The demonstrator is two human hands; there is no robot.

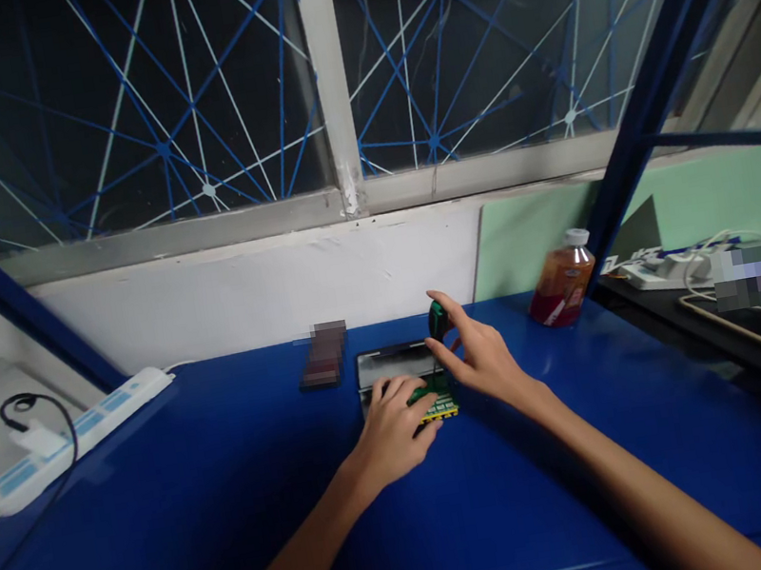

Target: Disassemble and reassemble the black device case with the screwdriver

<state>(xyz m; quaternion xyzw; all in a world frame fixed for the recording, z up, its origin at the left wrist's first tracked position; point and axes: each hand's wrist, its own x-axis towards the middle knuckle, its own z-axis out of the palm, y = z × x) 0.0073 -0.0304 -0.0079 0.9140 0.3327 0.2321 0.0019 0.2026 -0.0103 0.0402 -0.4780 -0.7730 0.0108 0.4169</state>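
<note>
In the middle of the table a small dark case (392, 360) lies with its lid up, showing a green inside with rows of small pieces and a yellow front edge. My left hand (397, 425) rests over it, fingers spread and lying on top, covering its left part. Above the case's right side stands a screwdriver (438, 319) with a green and black handle, roughly upright. My right hand (482, 351) has it between thumb and index finger, the index at the handle's top. The shaft runs down into the case; its tip is too small to make out.
Behind the case lies a blurred dark flat object (324, 357). A white power strip (86, 433) with a plugged-in cable is at left. A drink bottle (563, 280) stands back right, beside cables (705, 282) on a black surface. Blue frame bars (619, 151) slope at both sides.
</note>
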